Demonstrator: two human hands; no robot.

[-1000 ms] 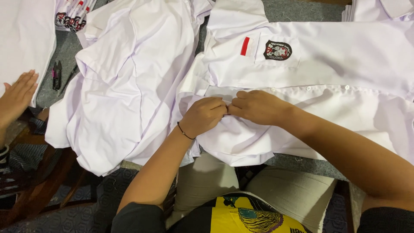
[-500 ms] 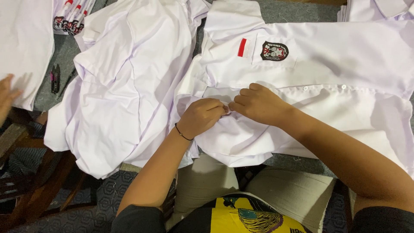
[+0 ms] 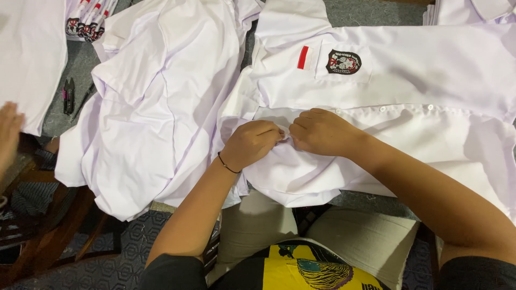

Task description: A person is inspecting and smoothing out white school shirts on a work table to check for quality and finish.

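Fingers of both hands are curled in tight and meet at one spot on the front edge of a white shirt [image 3: 408, 107], which lies spread flat across the table straight ahead of the person. On the left hand [image 3: 252, 144] the fingertips bend under toward the thumb, pinching a small fold of cloth; a thin dark band [image 3: 228, 164] circles the wrist. On the right hand [image 3: 322, 131] the knuckles are raised and the fingers tucked down onto the same fold, just touching the left hand. What sits between the fingertips is hidden, possibly a button, since a row of small buttons [image 3: 406, 108] runs along the edge to the right.

Higher on the shirt, a red strip [image 3: 303, 57] and a dark badge [image 3: 344, 62] sit on the chest pocket. A loose heap of white shirts [image 3: 156, 102] lies beside it, to the left. Small black snips [image 3: 68, 95] rest on the grey surface farther left. Another person's hand [image 3: 9, 134] shows at the left border.
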